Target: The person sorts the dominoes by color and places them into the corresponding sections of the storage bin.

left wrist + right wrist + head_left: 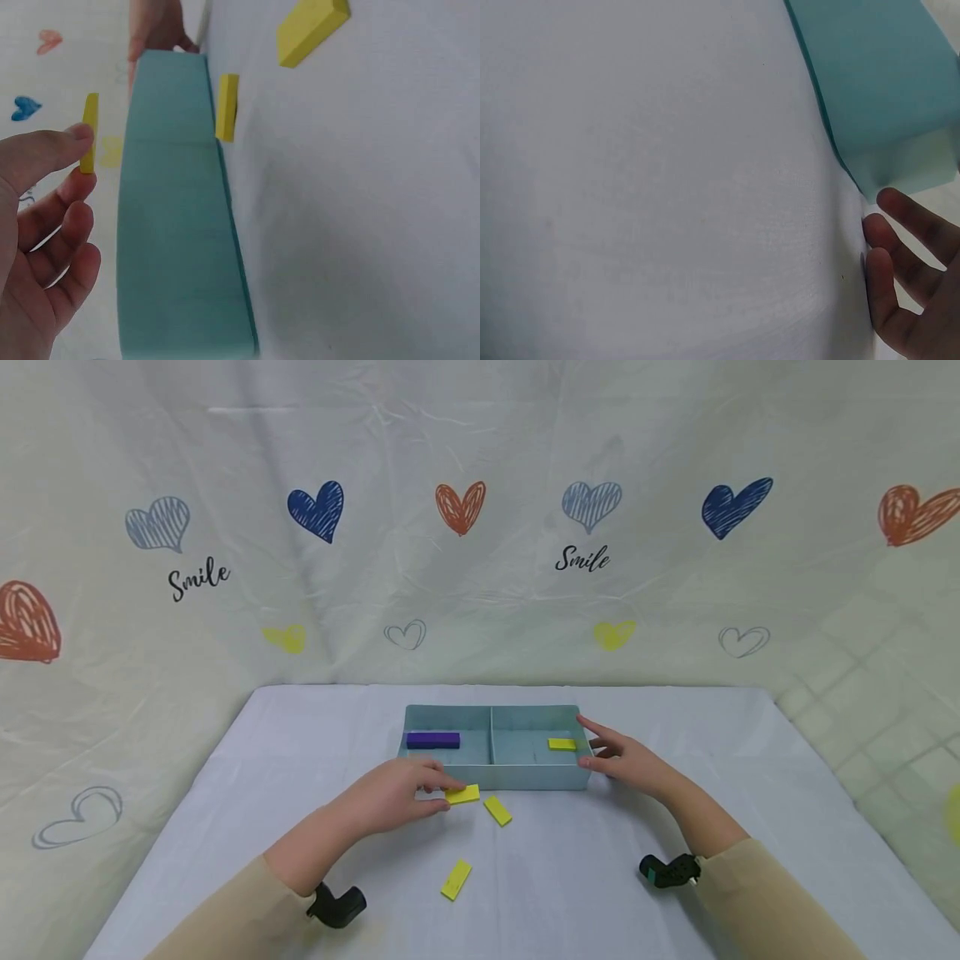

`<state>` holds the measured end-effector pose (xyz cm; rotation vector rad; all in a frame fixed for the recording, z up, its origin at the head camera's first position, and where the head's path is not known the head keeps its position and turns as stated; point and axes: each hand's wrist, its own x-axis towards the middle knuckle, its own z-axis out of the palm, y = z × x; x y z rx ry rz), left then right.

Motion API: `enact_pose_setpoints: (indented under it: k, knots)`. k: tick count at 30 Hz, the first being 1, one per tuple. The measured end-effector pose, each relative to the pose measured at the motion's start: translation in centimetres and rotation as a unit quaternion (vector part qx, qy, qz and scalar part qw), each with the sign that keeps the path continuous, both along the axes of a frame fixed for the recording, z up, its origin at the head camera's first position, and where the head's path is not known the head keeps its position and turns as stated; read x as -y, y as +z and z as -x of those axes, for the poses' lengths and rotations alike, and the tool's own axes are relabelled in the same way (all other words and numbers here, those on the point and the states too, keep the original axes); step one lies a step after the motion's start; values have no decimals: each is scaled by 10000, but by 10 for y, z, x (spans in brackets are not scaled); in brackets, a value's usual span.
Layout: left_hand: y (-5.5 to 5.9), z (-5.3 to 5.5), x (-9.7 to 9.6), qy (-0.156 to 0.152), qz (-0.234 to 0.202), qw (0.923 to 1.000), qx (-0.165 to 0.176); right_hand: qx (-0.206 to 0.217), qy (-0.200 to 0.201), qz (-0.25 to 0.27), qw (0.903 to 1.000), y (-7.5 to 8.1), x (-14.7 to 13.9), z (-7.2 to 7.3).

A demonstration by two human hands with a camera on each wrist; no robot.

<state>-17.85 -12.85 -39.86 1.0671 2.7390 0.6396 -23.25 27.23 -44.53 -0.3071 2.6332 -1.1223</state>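
Between its thumb and index finger, my left hand (396, 792) pinches a small yellow block (462, 794), raised in front of the teal two-compartment box (525, 777). The left wrist view shows this block edge-on at the fingertips, with the other fingers loosely bent. My right hand (626, 762) is at the box's right end, fingers spread, with index fingertip and thumb at its rim. A purple block (432, 741) lies in the left compartment and a yellow block (562, 744) in the right one.
On the white-covered table (570, 877), one yellow block (497, 811) lies just before the box's front wall. Another yellow block (456, 880) lies nearer to me. A patterned curtain (480, 585) hangs behind the table.
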Motion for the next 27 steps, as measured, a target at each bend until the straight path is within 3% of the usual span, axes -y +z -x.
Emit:
enact_pose_setpoints:
  k: [6,18,27]
  knots:
    - [3,19,-19,-44,-254,9996,-149,-6,1,-30,10000,2,1,0]
    - [10,55,-59,116,-667,9975,191,34,-8,-32,10000,0,3,3]
    - [5,78,-86,69,-465,9986,262,146,-22,1,9999,-1,3,3]
